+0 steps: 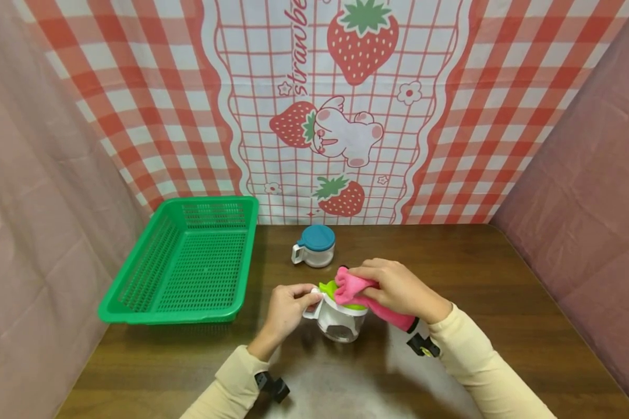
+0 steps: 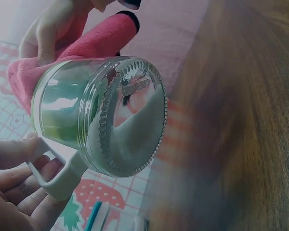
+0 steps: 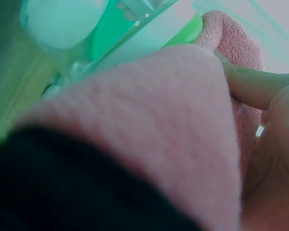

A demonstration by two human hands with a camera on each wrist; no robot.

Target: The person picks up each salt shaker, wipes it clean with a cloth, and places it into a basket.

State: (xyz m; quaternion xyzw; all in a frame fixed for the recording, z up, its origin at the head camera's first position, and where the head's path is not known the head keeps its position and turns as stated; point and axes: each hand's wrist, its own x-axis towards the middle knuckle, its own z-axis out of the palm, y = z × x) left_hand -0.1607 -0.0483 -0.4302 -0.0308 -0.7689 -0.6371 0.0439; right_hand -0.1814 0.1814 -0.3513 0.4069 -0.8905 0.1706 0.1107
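Observation:
In the head view a clear seasoning jar [image 1: 340, 327] with a white collar and a lime-green lid [image 1: 327, 288] is in front of the person. My left hand [image 1: 287, 308] pinches its white handle [image 2: 62, 168] between thumb and fingers. My right hand [image 1: 398, 288] grips a pink cloth [image 1: 352, 286] with black edging and presses it on the green lid, covering much of it. Part of the cloth hangs down past the jar's right side. The left wrist view shows the jar's ribbed glass base [image 2: 135, 115], with a whitish area whose nature I cannot tell.
A second jar with a blue lid [image 1: 317, 238] and white handle stands behind, near the wall. On the left is a green perforated basket [image 1: 243, 262]. The brown wooden table [image 1: 451, 250] meets a strawberry-patterned cloth [image 1: 430, 174] at the back, with pink curtains at both sides.

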